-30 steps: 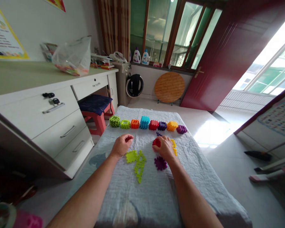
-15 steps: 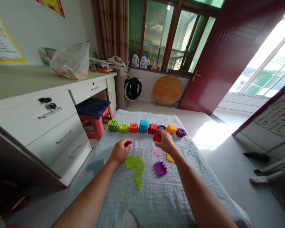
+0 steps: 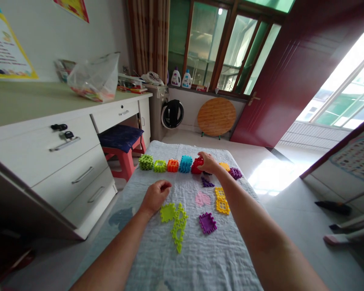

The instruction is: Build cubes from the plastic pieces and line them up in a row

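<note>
My right hand [image 3: 210, 162] is at the red pieces [image 3: 197, 166] in the back row, its fingers closed on a red piece. My left hand [image 3: 157, 195] rests on the cloth with curled fingers, just behind a flat lime green piece [image 3: 168, 212]; whether it holds anything is hidden. The row also has green [image 3: 146, 162], lime [image 3: 159, 165], orange [image 3: 172, 165], blue [image 3: 185, 164], yellow [image 3: 224, 166] and purple stacks [image 3: 235, 173]. In front lie dark purple [image 3: 207, 182], pink [image 3: 202, 199], yellow [image 3: 222, 205] and purple pieces [image 3: 208, 223].
A grey-blue cloth [image 3: 200, 258] covers the low surface. To the left are a white desk [image 3: 63, 155] and a red stool [image 3: 125, 161]. Beyond stand a washing machine [image 3: 159, 109], a round wooden board [image 3: 216, 116] and a dark red door [image 3: 279, 72].
My right hand has carried the red piece back and left to the red stack. The dark purple piece and more of the yellow ones now show. My left hand stays nearly still.
</note>
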{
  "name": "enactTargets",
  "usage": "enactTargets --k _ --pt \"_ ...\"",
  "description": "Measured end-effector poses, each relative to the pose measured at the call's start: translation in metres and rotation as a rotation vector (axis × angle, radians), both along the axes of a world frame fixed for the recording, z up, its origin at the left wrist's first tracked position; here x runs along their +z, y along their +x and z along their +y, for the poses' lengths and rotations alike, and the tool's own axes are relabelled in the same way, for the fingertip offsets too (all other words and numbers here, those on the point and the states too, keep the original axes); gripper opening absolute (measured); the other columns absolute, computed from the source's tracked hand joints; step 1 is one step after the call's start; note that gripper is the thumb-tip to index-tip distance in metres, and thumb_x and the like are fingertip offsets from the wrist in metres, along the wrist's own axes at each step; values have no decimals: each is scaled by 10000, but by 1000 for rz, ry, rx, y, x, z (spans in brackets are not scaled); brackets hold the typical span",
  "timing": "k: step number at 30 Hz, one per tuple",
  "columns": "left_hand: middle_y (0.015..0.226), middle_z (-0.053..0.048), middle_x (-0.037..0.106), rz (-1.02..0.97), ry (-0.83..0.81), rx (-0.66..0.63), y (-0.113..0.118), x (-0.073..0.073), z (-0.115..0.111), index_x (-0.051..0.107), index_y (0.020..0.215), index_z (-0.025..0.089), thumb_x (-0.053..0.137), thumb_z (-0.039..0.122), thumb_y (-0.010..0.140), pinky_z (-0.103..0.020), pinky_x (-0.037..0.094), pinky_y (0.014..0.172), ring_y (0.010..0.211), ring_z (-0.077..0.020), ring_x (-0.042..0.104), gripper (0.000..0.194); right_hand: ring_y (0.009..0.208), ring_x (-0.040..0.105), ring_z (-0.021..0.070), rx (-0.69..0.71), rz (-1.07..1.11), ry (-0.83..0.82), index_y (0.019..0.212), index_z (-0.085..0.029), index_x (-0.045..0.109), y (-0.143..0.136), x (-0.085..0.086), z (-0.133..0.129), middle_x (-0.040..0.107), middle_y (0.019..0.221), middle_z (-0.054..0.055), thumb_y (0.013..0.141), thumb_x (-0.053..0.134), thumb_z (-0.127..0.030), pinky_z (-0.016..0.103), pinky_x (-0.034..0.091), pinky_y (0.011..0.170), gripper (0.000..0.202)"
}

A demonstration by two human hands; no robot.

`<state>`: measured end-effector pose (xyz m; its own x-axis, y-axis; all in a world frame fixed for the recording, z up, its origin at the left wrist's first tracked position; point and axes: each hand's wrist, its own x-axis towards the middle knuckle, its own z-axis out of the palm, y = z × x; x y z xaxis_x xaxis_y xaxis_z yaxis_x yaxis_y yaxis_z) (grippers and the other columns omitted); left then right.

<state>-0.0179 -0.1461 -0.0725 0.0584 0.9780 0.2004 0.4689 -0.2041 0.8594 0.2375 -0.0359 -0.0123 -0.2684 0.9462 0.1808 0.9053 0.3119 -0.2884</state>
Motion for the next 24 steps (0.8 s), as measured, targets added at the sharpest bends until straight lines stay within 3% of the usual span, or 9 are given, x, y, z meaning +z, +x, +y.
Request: enactTargets --k 7,14,17,21,24 --pt "820 -43 718 21 10 3 0 1 0 671 838 178 531 287 727 -288 515 732 768 -195 667 209 1160 445 296 25 -57 -42 1323 -157 425 2 -3 2 494 1324 126 602 705 -254 368 371 911 779" --pt "818 -38 712 35 -2 0 0 3 -2 671 849 173 521 292 727 -282 507 730 771 -190 661 227 1064 528 312 19 -67 -70 1339 -166 412 -1 -4 4 581 1216 124 620 684 -190 393 422 856 770" --pt "819 -37 711 40 2 4 0 4 -2 670 845 176 518 298 727 -280 502 727 771 -190 657 227 1102 517 297 25 -55 -62 1346 -171 398 -1 -3 4 551 1259 119 615 676 -164 387 419 892 782" --pt "806 -34 709 33 9 -1 0 2 -2 669 825 176 511 305 726 -268 498 715 763 -186 651 227 1200 446 287 50 72 49 1361 -165 365 10 0 -7 459 1347 139 637 667 -196 419 385 970 785" --pt "800 -28 711 34 15 -7 0 0 -1 670 824 177 505 313 728 -260 499 709 751 -181 650 235 1134 502 250 43 278 189 1320 -197 411 32 3 -31 497 1286 116 684 632 -226 412 410 952 674"
